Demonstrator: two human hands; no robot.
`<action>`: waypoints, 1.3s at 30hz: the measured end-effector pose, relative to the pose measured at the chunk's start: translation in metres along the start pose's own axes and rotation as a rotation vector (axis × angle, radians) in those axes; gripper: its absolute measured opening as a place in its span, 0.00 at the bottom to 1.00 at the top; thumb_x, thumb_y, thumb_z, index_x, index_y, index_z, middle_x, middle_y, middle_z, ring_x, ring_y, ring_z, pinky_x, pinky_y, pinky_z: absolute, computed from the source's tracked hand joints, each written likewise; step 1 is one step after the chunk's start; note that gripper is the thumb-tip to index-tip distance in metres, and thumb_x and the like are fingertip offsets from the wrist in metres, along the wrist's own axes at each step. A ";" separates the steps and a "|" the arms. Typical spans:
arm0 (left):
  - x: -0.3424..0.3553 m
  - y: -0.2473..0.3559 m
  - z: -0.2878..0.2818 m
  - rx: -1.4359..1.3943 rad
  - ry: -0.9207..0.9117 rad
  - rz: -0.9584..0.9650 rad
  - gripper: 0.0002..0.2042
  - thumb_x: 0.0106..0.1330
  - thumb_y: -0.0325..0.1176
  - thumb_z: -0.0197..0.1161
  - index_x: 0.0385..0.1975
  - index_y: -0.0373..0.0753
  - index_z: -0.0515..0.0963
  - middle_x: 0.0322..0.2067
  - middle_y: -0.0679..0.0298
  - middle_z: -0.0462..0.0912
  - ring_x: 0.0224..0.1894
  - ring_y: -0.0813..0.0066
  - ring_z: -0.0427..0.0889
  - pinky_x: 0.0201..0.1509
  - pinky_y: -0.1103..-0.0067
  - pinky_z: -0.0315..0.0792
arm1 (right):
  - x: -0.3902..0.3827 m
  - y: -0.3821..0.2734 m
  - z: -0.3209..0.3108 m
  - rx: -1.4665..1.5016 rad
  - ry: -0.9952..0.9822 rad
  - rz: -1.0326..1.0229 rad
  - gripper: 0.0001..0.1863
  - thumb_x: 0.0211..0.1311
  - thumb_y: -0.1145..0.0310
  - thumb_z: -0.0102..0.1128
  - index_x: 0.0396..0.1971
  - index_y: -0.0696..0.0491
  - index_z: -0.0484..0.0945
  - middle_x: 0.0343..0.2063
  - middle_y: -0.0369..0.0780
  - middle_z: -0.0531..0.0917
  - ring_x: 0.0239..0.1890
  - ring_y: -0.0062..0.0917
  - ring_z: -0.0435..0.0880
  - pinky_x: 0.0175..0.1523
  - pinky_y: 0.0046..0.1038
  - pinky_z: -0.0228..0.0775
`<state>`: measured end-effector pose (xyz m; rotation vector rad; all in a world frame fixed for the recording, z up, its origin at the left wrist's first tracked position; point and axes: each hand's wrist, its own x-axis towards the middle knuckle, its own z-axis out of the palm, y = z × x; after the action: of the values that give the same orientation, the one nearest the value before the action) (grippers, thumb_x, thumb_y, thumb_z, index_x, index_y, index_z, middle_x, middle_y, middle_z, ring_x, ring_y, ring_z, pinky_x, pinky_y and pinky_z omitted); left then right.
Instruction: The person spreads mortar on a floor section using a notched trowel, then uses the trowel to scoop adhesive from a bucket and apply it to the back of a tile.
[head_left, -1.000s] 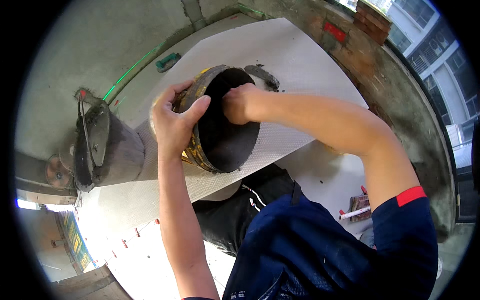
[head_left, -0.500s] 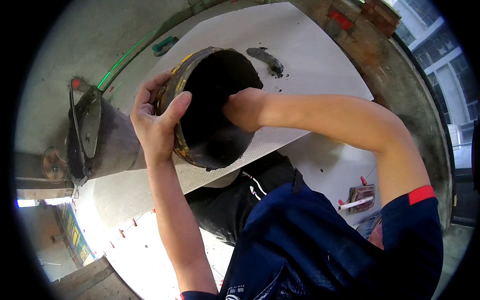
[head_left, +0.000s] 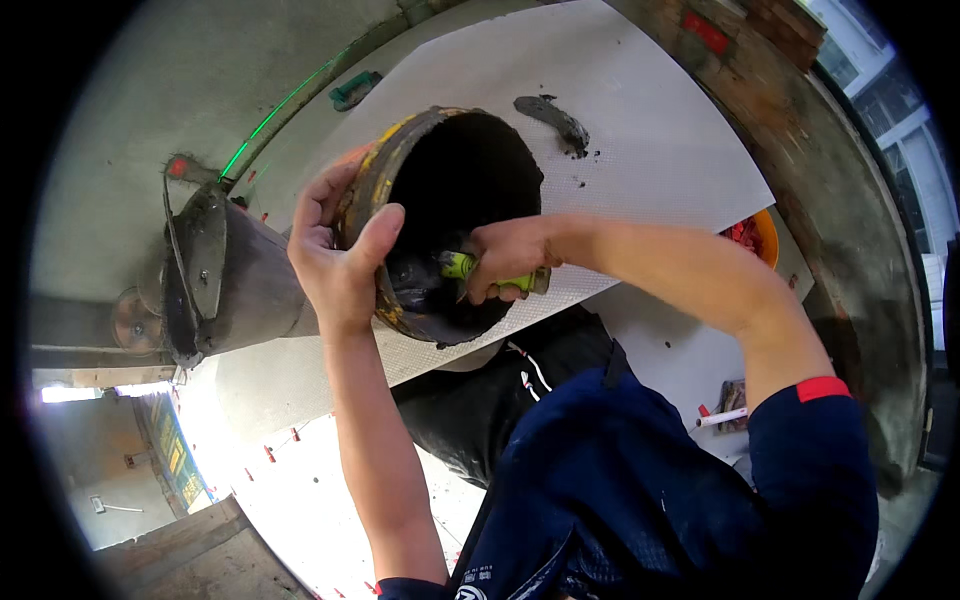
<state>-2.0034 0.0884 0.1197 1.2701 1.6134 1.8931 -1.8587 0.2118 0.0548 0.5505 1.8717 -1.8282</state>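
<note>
A mortar-crusted bucket [head_left: 362, 210] is tipped on the large pale tile [head_left: 640, 130], its mouth facing me. My left hand [head_left: 340, 250] grips its left rim, thumb on the near edge and fingers around the outside. In its mouth, my right hand [head_left: 510, 255] is closed around the lime-green handle of a trowel [head_left: 458, 265]. The trowel's working end is in the dark bucket and barely shows. A grey smear of mortar [head_left: 555, 122] lies on the tile's textured face beyond the bucket.
Another dirty bucket [head_left: 235, 265] with a raised handle stands at left. A green hand tool [head_left: 355, 90] lies beyond the tile's far left edge. An orange bowl [head_left: 767, 238] of red pieces is at right. Red clips [head_left: 269, 454] stick up from the floor tiles.
My right hand has drawn back from deep inside the bucket toward its near lower rim, bringing the green handle into sight. My left hand keeps its grip. The view has shifted slightly.
</note>
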 end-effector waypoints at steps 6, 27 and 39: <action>-0.002 -0.007 0.013 0.024 0.042 0.023 0.31 0.48 0.35 0.77 0.52 0.28 0.73 0.49 0.54 0.80 0.52 0.69 0.78 0.61 0.75 0.68 | 0.004 0.036 -0.002 0.667 -0.253 -0.129 0.06 0.54 0.74 0.64 0.25 0.56 0.74 0.19 0.34 0.74 0.15 0.16 0.72 0.20 0.19 0.65; 0.039 -0.011 -0.049 -0.044 0.440 -0.044 0.23 0.61 0.32 0.71 0.52 0.27 0.73 0.42 0.62 0.81 0.43 0.81 0.78 0.52 0.86 0.69 | -0.151 0.032 -0.073 0.543 0.425 -0.329 0.09 0.58 0.69 0.59 0.22 0.55 0.73 0.14 0.36 0.73 0.13 0.18 0.70 0.21 0.24 0.65; 0.037 -0.010 -0.043 -0.035 0.353 -0.025 0.24 0.59 0.33 0.72 0.50 0.26 0.73 0.40 0.61 0.83 0.41 0.81 0.79 0.49 0.85 0.71 | -0.079 0.130 -0.117 -0.805 1.297 0.030 0.20 0.54 0.63 0.63 0.43 0.57 0.71 0.33 0.53 0.82 0.41 0.51 0.81 0.43 0.46 0.75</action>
<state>-2.0603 0.0934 0.1274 0.9340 1.7400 2.2143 -1.7245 0.3360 -0.0036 1.6025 3.0227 -0.3894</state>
